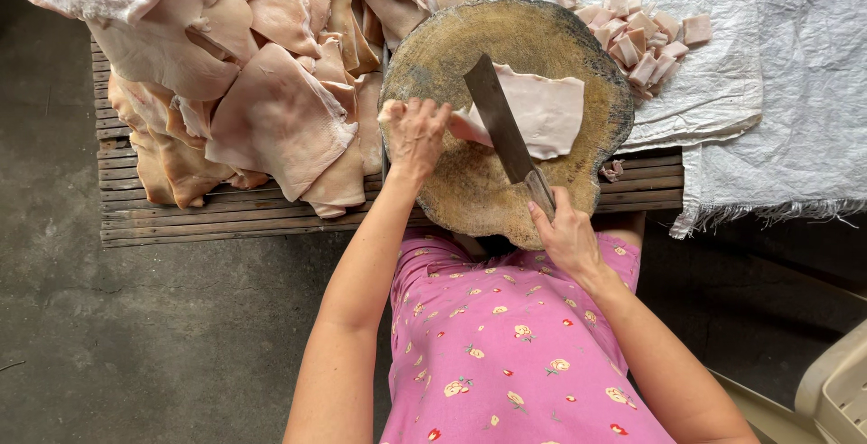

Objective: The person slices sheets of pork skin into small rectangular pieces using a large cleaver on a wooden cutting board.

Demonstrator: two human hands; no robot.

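A round wooden chopping block (470, 37) sits on a slatted wooden platform. A pale slab of pork skin (546, 114) lies on the block. My left hand (415, 132) grips the slab's left end, fingers curled over it. My right hand (564, 232) is shut on the handle of a cleaver (498, 119), whose dark blade lies across the slab, tip pointing away from me.
A big heap of pork skin sheets (262, 65) covers the slatted platform (208, 218) at left. Several small cut pieces (641, 37) lie on a white woven sack (777, 92) at right. Concrete floor surrounds; a beige plastic chair (835, 390) is at bottom right.
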